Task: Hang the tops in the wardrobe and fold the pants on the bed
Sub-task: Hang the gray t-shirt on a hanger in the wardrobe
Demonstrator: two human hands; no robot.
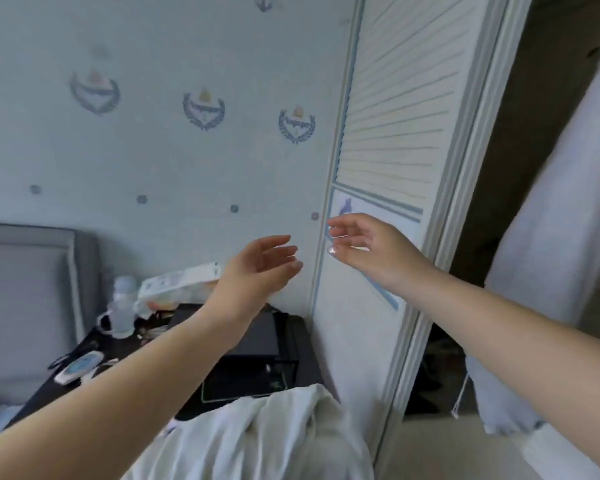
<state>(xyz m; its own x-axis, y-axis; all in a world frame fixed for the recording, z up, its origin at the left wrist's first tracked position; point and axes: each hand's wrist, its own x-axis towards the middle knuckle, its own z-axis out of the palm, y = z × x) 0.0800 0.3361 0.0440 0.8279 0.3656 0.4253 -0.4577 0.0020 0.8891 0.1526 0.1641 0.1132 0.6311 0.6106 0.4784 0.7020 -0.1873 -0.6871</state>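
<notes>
- Head view: both bare arms reach forward and up from the lower edge, hands raised side by side near the middle of the frame.
- The left hand (262, 261) has its fingers loosely extended, palm turned inward, grasping nothing; it is in front of the patterned wall (153, 150).
- The right hand (361, 244), at about 2 o'clock from the left one and just apart from it, has relaxed, slightly bent fingers and holds nothing; it is in front of the lower panel of the wardrobe door (395, 116).
- The wardrobe door, white with louvred slats, stands at 1 o'clock; the dark opening (520, 168) of the wardrobe shows beyond its edge at 2 o'clock.
- A pale garment (551, 271) hangs at 3 o'clock, in the opening at the frame's right side.
- A white cloth (274, 438) lies bunched at 6 o'clock, below and between the forearms; which garment it is cannot be told.
- A dark bedside table (302, 341) at 7 o'clock carries a black box (250, 372), a clear bottle (122, 306), a tissue pack (181, 282) and a small remote (78, 367).
- A grey padded headboard (25, 289) fills 9 o'clock.
</notes>
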